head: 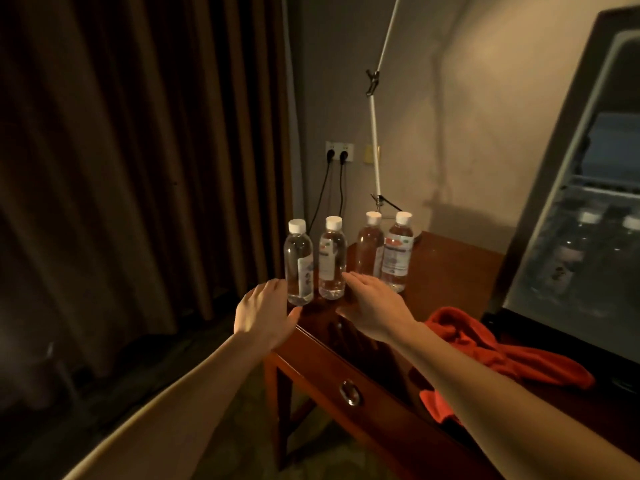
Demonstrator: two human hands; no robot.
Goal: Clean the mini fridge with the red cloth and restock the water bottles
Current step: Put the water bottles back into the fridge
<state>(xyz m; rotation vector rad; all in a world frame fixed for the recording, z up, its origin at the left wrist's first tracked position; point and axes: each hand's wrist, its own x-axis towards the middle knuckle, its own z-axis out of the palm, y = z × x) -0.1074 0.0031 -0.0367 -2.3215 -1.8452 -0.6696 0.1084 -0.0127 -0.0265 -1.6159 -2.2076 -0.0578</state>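
The water bottles (299, 263) stand upright at the table's (450, 268) corner just beyond my spread, empty hands, leftmost beside my left hand (265, 311), its neighbour before my right hand (375, 306).

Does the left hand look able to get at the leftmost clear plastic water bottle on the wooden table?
Probably yes: the left hand is open beside the leftmost clear plastic water bottle, with nothing between them.

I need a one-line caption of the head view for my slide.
Both open hands, left hand and right hand, reach toward four water bottles on a wooden table; red cloth beside the mini fridge.
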